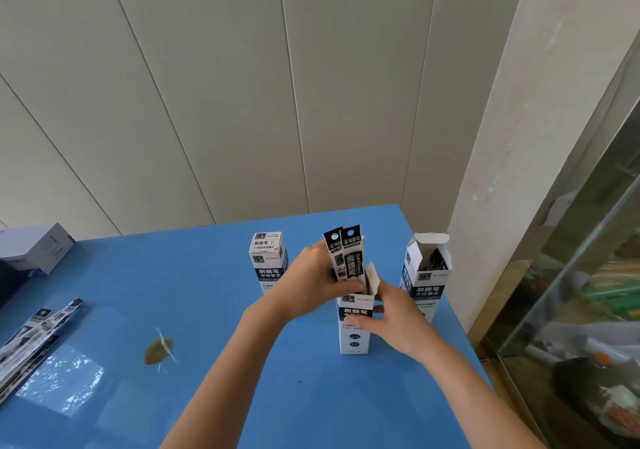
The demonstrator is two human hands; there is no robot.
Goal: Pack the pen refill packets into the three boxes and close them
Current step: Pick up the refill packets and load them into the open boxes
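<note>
Near left lie spare packets [33, 341]. The right hand [394, 324] wraps the middle box [354, 343], steadying it; the left hand [311, 279] grips two packets [346, 258], half inside. Filling in hand. Next, I judge: press them down, fold flap [373, 277]. Beyond, left box [268, 261] closed, right box [426, 275] open.

Three boxes [268, 265] [355, 331] [427, 277]; two upright packets [334, 254] [354, 258]; one loose packet pile [34, 337]; one white carton [38, 246]; two hands [311, 282] [398, 324].
</note>
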